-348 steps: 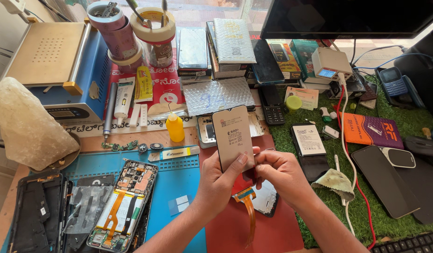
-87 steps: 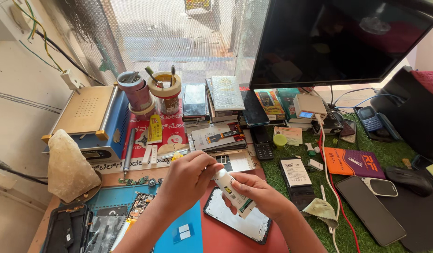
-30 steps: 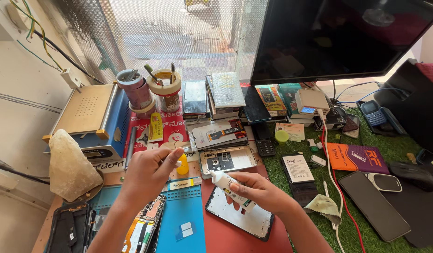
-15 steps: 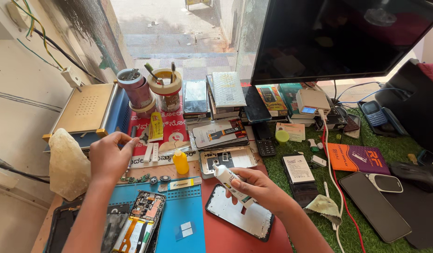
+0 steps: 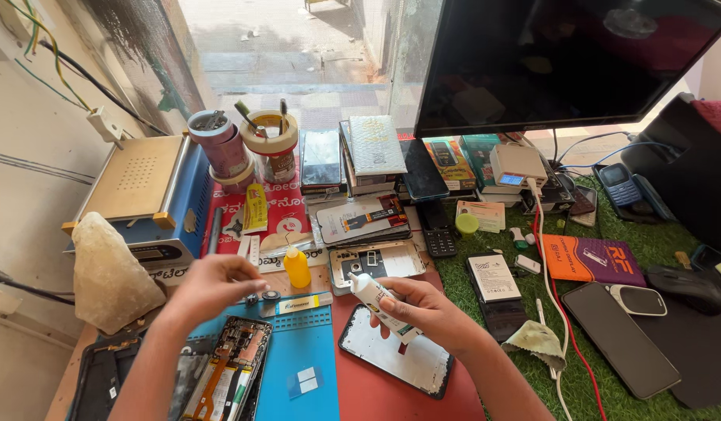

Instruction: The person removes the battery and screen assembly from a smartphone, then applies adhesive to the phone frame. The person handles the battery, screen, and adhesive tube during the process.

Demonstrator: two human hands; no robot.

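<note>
My right hand (image 5: 430, 312) grips a white glue tube (image 5: 373, 298), nozzle tilted up and to the left, above a black phone display (image 5: 395, 360) lying on the red mat (image 5: 360, 398). My left hand (image 5: 212, 284) hovers at the back edge of the blue work mat (image 5: 306, 366), fingertips pinched together beside small round parts (image 5: 265, 295). Whether something is held between those fingers is too small to tell. An opened phone (image 5: 228, 378) with bare circuitry lies on the blue mat under my left forearm. A small yellow bottle (image 5: 297, 267) stands between my hands.
A blue heating machine (image 5: 142, 195) and a pale rock-like lump (image 5: 111, 273) stand at the left. Tape rolls (image 5: 271, 140), stacked boxes (image 5: 372, 148) and a monitor (image 5: 563, 62) line the back. Phones (image 5: 618, 339), a mouse (image 5: 688, 284) and a cloth (image 5: 536, 341) lie on green turf.
My left hand left the tube, reached left along the blue mat's back edge, and now sits slightly nearer the middle. My right hand keeps the tube above the display.
</note>
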